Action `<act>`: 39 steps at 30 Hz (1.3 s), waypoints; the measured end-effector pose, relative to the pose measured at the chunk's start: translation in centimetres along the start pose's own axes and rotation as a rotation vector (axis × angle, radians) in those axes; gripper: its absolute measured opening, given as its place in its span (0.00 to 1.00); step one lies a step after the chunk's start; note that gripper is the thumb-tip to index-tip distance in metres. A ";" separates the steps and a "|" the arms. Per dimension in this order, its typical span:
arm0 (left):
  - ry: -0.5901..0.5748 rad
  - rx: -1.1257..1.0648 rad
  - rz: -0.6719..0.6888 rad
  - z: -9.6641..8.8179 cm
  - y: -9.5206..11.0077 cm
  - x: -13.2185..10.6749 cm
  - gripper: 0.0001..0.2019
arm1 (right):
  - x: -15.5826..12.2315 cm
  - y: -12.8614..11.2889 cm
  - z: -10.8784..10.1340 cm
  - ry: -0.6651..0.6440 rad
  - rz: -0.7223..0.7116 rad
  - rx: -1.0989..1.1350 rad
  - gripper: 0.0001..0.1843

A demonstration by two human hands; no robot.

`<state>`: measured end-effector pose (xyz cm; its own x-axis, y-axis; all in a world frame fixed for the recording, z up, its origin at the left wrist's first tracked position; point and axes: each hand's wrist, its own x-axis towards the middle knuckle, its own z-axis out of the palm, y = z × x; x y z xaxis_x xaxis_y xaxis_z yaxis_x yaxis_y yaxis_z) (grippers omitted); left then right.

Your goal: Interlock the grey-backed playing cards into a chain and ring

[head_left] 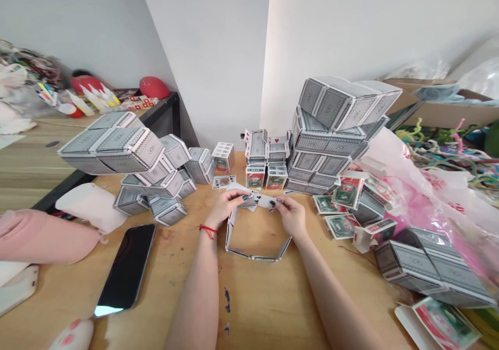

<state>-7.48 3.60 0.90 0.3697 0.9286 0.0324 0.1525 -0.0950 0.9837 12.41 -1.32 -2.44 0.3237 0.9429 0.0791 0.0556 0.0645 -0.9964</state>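
My left hand (231, 205) and my right hand (290, 215) are closed on the two ends of a white-faced playing card (265, 201) showing black pips. It spans the far side of an open frame made of joined playing cards (253, 258), which stands on edge on the table. Whether the held card is joined to the frame I cannot tell. Just beyond my left hand lie loose cards, including a face card (224, 182). A red string bracelet circles my left wrist.
Grey card-built blocks are stacked at left (113, 147) and right (327, 142). Card boxes (345, 191) lie scattered at right beside pink plastic (413, 184). A black phone (127, 269) and a pink pouch (47, 236) rest at left. A wall (210, 54) rises behind.
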 end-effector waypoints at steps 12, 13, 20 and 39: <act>-0.041 0.045 -0.052 0.1 -0.1 0.2 0.12 | -0.2 -0.6 -0.8 -0.070 -0.211 -0.420 0.13; -0.047 0.045 -0.053 0.2 -0.1 0.2 0.12 | -0.2 -0.7 -0.9 -0.073 -0.235 -0.449 0.13; -0.072 0.011 -0.064 0.5 0.0 0.2 0.12 | -0.4 -1.1 -0.9 -0.091 -0.360 -0.554 0.14; -0.180 -0.027 -0.060 1.2 1.1 0.0 0.14 | -0.8 -1.6 -0.8 -0.075 -0.533 -0.512 0.15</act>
<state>-6.27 3.04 1.75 0.5187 0.8531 -0.0564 0.1558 -0.0295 0.9874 12.76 -2.46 -0.88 0.0654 0.8473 0.5270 0.6264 0.3763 -0.6827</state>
